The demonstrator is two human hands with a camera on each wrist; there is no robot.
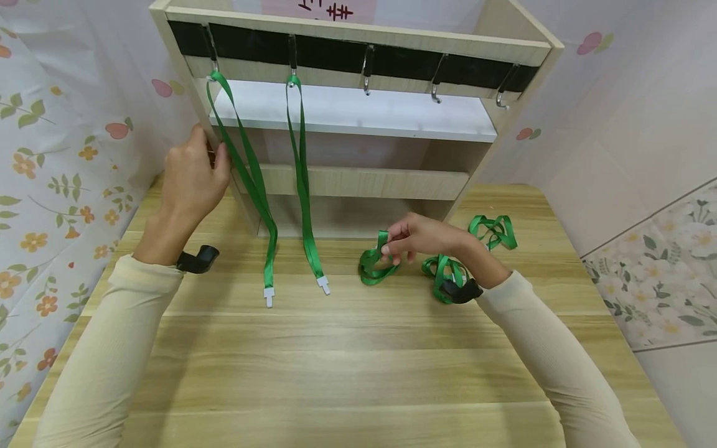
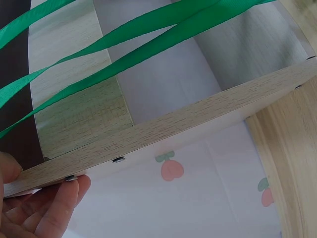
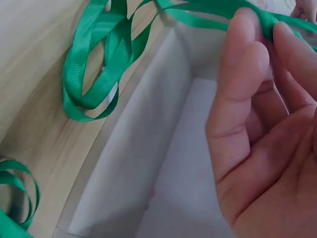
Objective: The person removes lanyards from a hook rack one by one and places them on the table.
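Observation:
My right hand (image 1: 422,238) pinches a loop of a green lanyard (image 1: 374,274) between thumb and fingertips; part of it rests low near the table. The same pinch shows in the right wrist view, the ribbon (image 3: 267,25) between the fingers. My left hand (image 1: 193,177) grips the left side panel (image 2: 163,121) of a wooden shelf rack, thumb on the front and fingers behind. Two green lanyards hang from hooks: one at the far left (image 1: 246,165), one beside it (image 1: 301,168), white clips (image 1: 269,297) at their lower ends.
Two coiled green lanyards, a nearer one (image 1: 442,267) and a farther one (image 1: 501,230), lie by my right wrist. Three bare hooks (image 1: 366,78) line the rack's black strip (image 1: 336,56). The rack stands on the wood-grain table (image 1: 336,373), with patterned coverings on both sides.

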